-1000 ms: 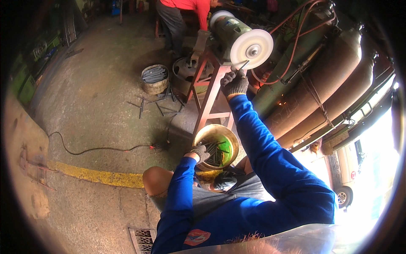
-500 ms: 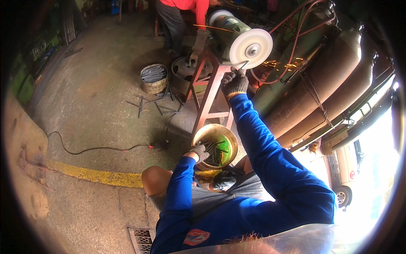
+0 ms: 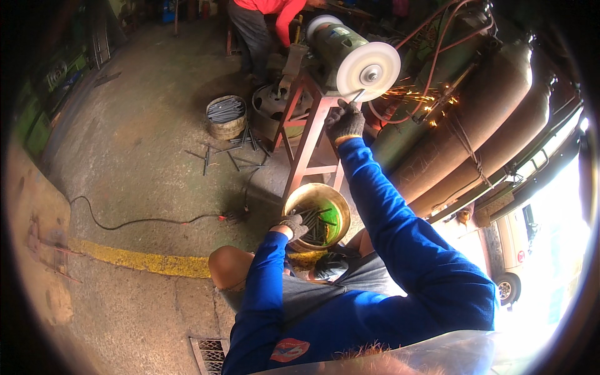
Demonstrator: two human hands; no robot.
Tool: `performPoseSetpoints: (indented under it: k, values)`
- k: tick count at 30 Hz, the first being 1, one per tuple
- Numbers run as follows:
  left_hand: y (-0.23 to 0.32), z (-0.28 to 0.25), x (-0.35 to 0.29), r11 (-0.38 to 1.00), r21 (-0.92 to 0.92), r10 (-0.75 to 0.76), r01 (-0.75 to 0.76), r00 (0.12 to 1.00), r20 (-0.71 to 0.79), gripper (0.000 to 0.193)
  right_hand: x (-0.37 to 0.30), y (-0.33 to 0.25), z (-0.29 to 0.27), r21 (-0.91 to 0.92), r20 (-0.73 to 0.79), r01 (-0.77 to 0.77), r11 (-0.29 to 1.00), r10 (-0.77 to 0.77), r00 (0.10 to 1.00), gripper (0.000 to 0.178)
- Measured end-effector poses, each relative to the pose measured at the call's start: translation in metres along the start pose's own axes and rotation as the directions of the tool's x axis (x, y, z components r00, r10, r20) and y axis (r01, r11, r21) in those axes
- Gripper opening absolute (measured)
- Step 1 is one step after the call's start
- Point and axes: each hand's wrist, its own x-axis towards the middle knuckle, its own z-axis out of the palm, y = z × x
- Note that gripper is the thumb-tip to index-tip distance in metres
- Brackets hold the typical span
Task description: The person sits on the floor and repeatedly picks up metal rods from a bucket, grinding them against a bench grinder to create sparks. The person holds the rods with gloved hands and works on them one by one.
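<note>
My gloved right hand point(image 3: 344, 120) is closed around a thin metal rod point(image 3: 358, 95). The rod's tip meets the lower edge of the pale round wheel point(image 3: 381, 56) on a green bench grinder point(image 3: 351, 48), and orange sparks point(image 3: 412, 94) fly off to the right. Lower down, my gloved left hand point(image 3: 294, 225) rests at the left rim of a round bucket point(image 3: 343, 209). Inside that bucket lie several dark metal rods point(image 3: 317, 228). The left fingers are curled at the rods; whether they grip one is hard to see.
A red metal stand point(image 3: 311, 137) carries the grinder. Left of it stands a tub of rods point(image 3: 228, 128), with loose rods point(image 3: 240, 161) on the floor. Large gas cylinders point(image 3: 469, 125) lean at right. A black cable point(image 3: 144, 220) crosses the floor. Another person point(image 3: 253, 31) bends over behind.
The spark stream right of the wheel has grown. My right hand and the rod stay at the wheel, and my left hand stays at the bucket. The other person's arm has shifted slightly.
</note>
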Motion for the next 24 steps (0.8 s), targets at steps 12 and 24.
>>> performPoseSetpoints:
  k: [12,24]
  values:
    - [0.000,0.001,0.004,1.000,-0.014,0.003,-0.002,0.999,0.034,0.050,-0.005,-0.010,-0.002,0.186,-0.078,-0.043,0.982,0.058,0.995,0.032]
    - [0.001,-0.006,-0.003,0.999,-0.042,0.018,-0.017,0.999,0.029,0.048,0.001,-0.002,0.033,0.185,-0.356,0.006,0.983,0.061,0.932,0.028]
